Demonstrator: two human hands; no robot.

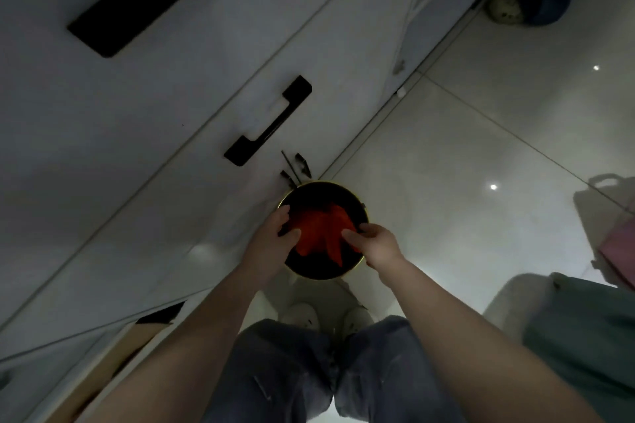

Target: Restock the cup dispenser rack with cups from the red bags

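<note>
A crumpled red bag point(321, 233) lies in the mouth of a round black bin with a gold rim point(357, 197) on the floor in front of me. My left hand point(275, 237) is at the bin's left edge with its fingers curled on the red bag. At the right edge my right hand point(372, 242) pinches the bag with thumb and fingers. No cups and no dispenser rack are in view.
White cabinet doors point(154, 113) with black handles point(268, 122) run along the left. An open cardboard box point(113, 354) sits at lower left. Pale bags point(604, 216) and a green fabric thing point(584, 330) stand on the tiled floor at right. My feet are just below the bin.
</note>
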